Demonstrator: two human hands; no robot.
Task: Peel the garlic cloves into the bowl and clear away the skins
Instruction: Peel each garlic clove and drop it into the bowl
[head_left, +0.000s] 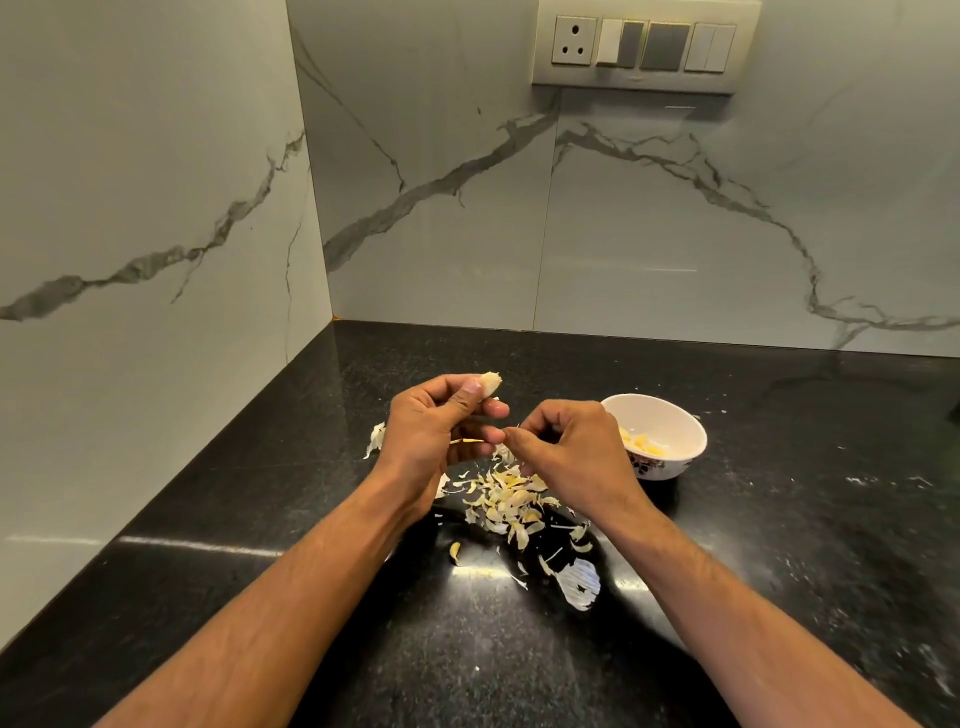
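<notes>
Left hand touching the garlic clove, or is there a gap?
Touching. The head view shows the left hand pinching the garlic clove between thumb and fingers, held above the counter.

Soft, dim light from above me; glare streaks my black counter (519, 571), edges bend outward, my forearms slightly blurred.
</notes>
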